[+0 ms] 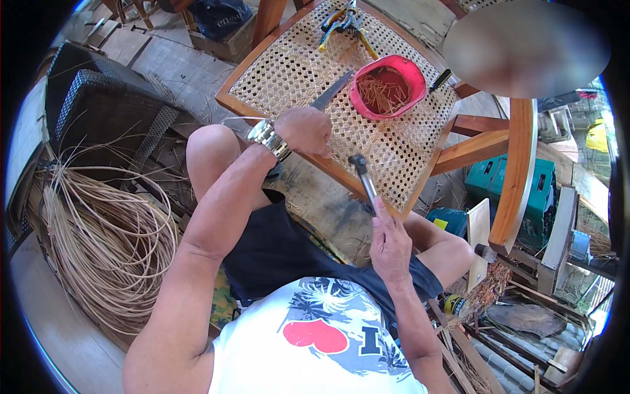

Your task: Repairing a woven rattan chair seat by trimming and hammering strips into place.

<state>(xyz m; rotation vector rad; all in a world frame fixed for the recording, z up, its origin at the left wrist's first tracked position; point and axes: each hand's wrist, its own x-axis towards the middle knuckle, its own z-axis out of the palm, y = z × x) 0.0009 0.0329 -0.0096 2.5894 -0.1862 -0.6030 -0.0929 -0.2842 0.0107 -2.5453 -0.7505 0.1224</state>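
Note:
My left hand [305, 131], with a metal watch [268, 140] on its wrist, is closed at the near edge of a woven cane chair seat [275, 65]. Whatever its fingers hold is hidden. A knife blade [333, 90] points away from just beyond this hand; its handle is out of sight, so I cannot tell whether it is gripped. My right hand [391, 246] grips a hammer [365, 178], its dark head over the cane near the left fist. On the seat sits a red-pink tub [420, 85] with thin brown sticks inside.
Yellow-and-blue pliers [346, 27] lie at the seat's far end, and a black-handled tool [440, 80] beside the tub. A large coil of cane strands [108, 243] stands at left. Curved wooden chair parts [515, 171] and green crates [508, 190] are at right.

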